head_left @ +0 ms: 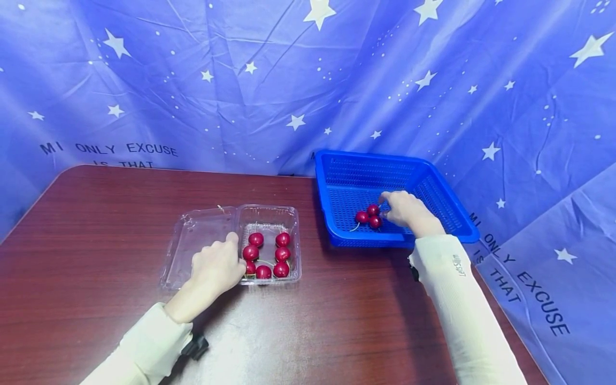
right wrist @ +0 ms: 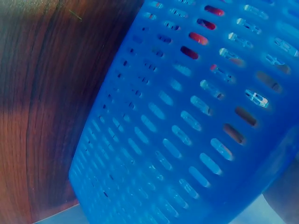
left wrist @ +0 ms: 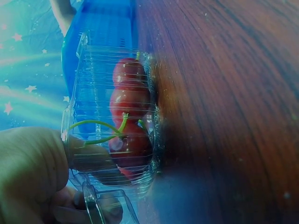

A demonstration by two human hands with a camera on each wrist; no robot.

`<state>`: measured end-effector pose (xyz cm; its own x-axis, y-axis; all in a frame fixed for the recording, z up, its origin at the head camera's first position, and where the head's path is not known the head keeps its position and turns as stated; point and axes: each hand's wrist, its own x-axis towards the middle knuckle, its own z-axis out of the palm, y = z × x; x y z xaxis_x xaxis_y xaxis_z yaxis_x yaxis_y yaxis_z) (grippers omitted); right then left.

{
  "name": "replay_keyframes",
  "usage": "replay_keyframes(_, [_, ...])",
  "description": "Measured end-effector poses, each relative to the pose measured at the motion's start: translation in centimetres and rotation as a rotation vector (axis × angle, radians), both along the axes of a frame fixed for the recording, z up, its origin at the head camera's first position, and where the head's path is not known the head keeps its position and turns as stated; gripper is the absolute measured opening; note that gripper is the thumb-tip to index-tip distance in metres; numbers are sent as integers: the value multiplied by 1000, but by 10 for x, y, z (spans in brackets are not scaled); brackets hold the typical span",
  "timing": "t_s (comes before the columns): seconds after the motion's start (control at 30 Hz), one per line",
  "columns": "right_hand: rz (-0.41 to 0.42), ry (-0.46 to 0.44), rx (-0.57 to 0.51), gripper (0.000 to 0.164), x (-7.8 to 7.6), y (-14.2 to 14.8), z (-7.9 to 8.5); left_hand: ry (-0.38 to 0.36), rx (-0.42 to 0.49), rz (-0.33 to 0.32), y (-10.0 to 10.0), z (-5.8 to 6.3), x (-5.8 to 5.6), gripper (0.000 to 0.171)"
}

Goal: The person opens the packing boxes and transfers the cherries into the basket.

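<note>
A clear plastic clamshell box (head_left: 294,267) with its lid (head_left: 202,240) folded out to the left stands on the table, and several red cherries (head_left: 282,254) lie in it. My left hand (head_left: 216,266) grips the box at its hinge side; in the left wrist view the thumb (left wrist: 93,158) is inside the wall and other fingers are outside. On the right, my right hand (head_left: 406,209) reaches into a blue plastic basket (head_left: 399,238), fingers slightly bent and apart, right beside three red cherries (head_left: 362,217). In the right wrist view the basket's slotted wall (right wrist: 159,140) hides most of this hand.
The brown wooden table (head_left: 332,321) carries both containers, the basket at its back right edge. A blue cloth (head_left: 269,80) with white stars hangs behind and along the right side. The basket's raised rim (head_left: 385,156) surrounds the right hand.
</note>
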<state>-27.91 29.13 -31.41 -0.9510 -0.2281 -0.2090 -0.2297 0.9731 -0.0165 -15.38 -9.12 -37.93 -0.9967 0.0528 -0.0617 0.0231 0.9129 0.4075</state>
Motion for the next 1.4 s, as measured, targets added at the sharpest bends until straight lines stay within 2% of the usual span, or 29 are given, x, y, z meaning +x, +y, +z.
replay_keyframes(0.53, [-13,-11,-4,38,2,4,5,9,-2,7,0,0,0,21])
replay_keyframes(0.97, [-58,6,-70,43,2,4,21,5,-4,5,0,1,1,22])
replay_keyframes(1.13, [-58,-1,-103,45,-1,-6,26,13,1,12,-1,1,1,22])
replay_keyframes(1.4, [7,43,-105,45,-4,-35,34,34,12,28,0,0,2,21])
